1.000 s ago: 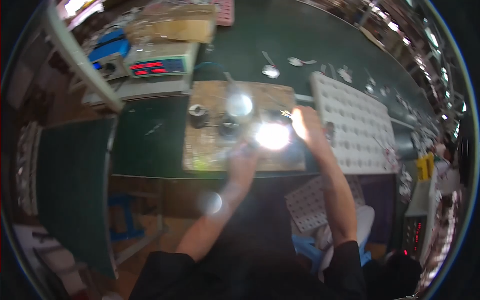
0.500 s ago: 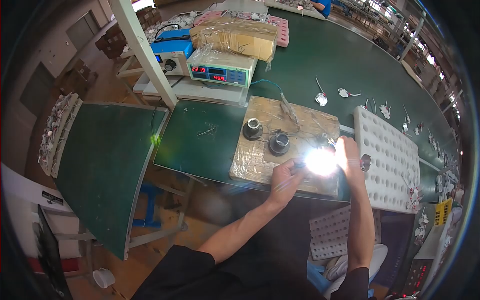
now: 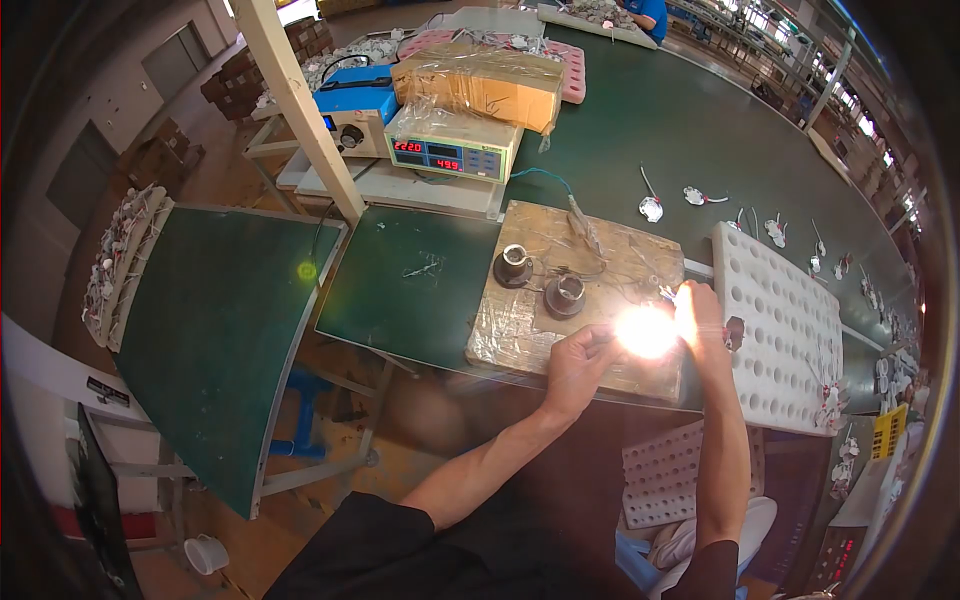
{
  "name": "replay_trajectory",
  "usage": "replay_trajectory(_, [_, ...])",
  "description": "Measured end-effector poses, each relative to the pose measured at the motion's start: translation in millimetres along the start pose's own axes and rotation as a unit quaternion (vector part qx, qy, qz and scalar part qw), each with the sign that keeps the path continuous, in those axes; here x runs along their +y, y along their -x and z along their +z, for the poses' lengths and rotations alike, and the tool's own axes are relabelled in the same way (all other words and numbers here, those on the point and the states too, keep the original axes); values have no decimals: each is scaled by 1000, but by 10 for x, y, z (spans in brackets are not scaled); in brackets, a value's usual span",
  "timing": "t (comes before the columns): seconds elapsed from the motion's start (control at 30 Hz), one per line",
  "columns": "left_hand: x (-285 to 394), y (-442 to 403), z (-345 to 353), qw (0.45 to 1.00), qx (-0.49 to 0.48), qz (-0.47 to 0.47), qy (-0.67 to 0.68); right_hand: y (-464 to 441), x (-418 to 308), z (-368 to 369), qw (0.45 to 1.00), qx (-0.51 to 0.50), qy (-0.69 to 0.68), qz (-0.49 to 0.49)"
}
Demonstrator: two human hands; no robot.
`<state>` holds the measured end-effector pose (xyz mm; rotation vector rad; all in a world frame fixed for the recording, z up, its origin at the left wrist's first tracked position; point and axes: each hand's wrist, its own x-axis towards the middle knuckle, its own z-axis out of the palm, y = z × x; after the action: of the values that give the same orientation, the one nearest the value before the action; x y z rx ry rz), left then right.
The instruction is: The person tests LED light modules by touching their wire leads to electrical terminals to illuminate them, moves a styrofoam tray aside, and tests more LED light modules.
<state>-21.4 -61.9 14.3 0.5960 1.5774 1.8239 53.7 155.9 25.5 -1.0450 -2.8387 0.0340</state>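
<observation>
A very bright lit lamp (image 3: 646,331) glares over the right part of a tape-covered wooden board (image 3: 520,325). My left hand (image 3: 578,372) is closed at the lamp's left side, its fingertips pinching the edge of it. At the right side my right hand (image 3: 698,312) is closed, with thin wires at its fingertips; the glare hides exactly what it grips. Two dark round sockets, one (image 3: 513,266) at the board's upper left and one (image 3: 565,297) nearer the middle, stand to the left of the lamp. A cable (image 3: 585,225) lies on the board's top.
A white foam tray (image 3: 780,330) with round holes lies right of the board. Small wired discs (image 3: 651,209) are spread on the green table (image 3: 590,130). A meter (image 3: 446,158) with red digits stands behind left, under a cardboard box (image 3: 490,85). Another person's blue sleeve (image 3: 650,15) shows far back.
Since the blurred earliest frame the view has shifted, and table and hands appear further right. Over the last half second both hands stay around the lit lamp, and the meter's digits differ slightly.
</observation>
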Motion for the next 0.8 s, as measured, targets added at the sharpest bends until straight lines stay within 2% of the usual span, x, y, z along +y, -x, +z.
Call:
replay_trajectory(0.1, [113, 25, 0, 998, 11, -19, -64, 3, 18, 103, 998, 63, 24, -9])
replay_trajectory(0.27, [154, 31, -8, 998, 11, -9, -64, 11, -3, 19, 1000, 22, -7, -13])
replay_trajectory(0.37, [-66, -12, 19, 1000, 5, 18, 23, -33, 59, 107, 1000, 23, -9, -8])
replay_trajectory(0.43, [-294, -63, 81, 988, -2, 27, 155, -31, 70, 117, 999, 34, -4, -18])
replay_trajectory(0.5, [-333, -67, 94, 985, -1, 38, 166, 9, 26, 40, 998, 48, 2, -42])
replay_trajectory(0.6, [-324, -63, 100, 985, -2, 46, 168, 20, -50, -60, 999, 19, -27, -10])
replay_trajectory(0.8, [-308, -58, 93, 986, -17, 46, 158, -2, -39, 4, 999, 44, -28, -9])
